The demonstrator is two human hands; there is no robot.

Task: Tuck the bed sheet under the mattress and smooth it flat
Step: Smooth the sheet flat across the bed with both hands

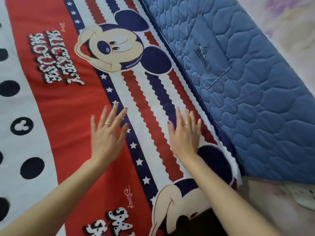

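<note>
The bed sheet [56, 103] lies spread over the mattress top; it is red, white and navy with a cartoon mouse print, stars, wavy stripes and black dots. The blue quilted mattress side [252, 92] drops away at the right, and the sheet's edge runs along its top seam. My left hand [107, 133] lies flat on the red and starred band, fingers spread. My right hand [185, 133] presses flat on the striped band, close to the mattress edge. Both hands hold nothing. The sheet looks smooth around them.
Beyond the mattress side at the right is a pale floor or fabric with faint purple flowers [289, 19]. More pale patterned material [279, 206] shows below the mattress corner at the lower right.
</note>
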